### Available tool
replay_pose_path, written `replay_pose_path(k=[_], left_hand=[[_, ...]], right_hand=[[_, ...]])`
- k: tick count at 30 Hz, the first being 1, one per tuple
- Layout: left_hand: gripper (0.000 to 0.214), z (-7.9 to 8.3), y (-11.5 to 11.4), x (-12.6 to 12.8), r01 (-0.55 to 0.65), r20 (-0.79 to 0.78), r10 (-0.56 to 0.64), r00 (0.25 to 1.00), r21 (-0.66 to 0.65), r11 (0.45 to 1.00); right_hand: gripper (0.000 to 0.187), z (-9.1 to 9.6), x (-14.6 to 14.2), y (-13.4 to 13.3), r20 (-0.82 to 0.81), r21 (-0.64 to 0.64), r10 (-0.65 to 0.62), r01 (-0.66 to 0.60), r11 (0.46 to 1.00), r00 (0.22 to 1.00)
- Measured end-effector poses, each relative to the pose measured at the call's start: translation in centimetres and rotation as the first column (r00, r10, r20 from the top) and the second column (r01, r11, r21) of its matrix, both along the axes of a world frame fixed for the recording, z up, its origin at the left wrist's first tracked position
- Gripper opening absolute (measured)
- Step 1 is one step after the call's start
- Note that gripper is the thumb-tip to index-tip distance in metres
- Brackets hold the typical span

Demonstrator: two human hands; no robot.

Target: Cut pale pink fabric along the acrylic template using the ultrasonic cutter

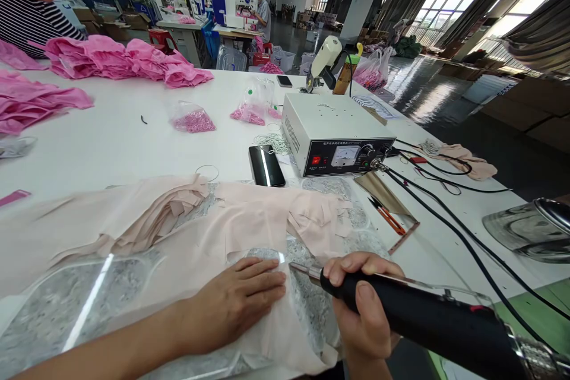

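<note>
My left hand [236, 303] lies flat, fingers together and stretched out, pressing pale pink fabric [249, 219] onto a clear plate [89, 303] over a speckled surface. My right hand [363, 309] is wrapped round a black handheld tool [427, 320] with a metal tip [305, 270]. The tip points left, just above my left fingertips. A black cable [467, 246] runs from the tool to a white control box [333, 130] with a dial and meter.
A black phone [266, 165] lies beside the box. Bags of pink beads [193, 119], stacked pink fabric [129, 59], orange-handled snips [387, 215] and a metal iron [529, 228] sit on the white table [111, 136]. People work at the far left and at sewing machines behind.
</note>
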State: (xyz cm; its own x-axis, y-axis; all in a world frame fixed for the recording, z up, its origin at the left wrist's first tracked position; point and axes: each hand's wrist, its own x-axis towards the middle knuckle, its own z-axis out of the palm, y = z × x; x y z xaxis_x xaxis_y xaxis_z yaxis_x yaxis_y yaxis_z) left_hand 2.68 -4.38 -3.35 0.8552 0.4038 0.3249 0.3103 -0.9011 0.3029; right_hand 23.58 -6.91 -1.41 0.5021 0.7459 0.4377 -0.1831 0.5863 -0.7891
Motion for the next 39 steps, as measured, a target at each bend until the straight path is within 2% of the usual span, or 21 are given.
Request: replay_pose_path(k=[5,13,27,39], left_hand=[[0.030,0.01,0.03,-0.08,-0.001,-0.002,0.001,1.000,0.022,1.000],[0.029,-0.16,0.01,0.02,-0.003,0.014,0.003,1.000,0.024,1.000],[0.029,-0.35,-0.03,-0.07,-0.002,0.020,0.002,1.000,0.006,1.000],[0.031,-0.34,-0.09,-0.12,-0.009,0.029,0.009,1.000,-0.024,1.000]], right_hand=[[0.005,-0.07,0.01,0.01,0.049,0.006,0.006,-0.006,1.000,0.999],[0.007,-0.22,0.52,0.04,-0.014,-0.039,0.004,-0.004,0.999,1.000],[0.007,-0.13,-0.01,0.19,-0.024,-0.001,0.047,-0.047,0.999,0.999],[0.005,0.03,-0.27,0.43,0.054,-0.016,0.026,-0.026,1.000,0.998]])
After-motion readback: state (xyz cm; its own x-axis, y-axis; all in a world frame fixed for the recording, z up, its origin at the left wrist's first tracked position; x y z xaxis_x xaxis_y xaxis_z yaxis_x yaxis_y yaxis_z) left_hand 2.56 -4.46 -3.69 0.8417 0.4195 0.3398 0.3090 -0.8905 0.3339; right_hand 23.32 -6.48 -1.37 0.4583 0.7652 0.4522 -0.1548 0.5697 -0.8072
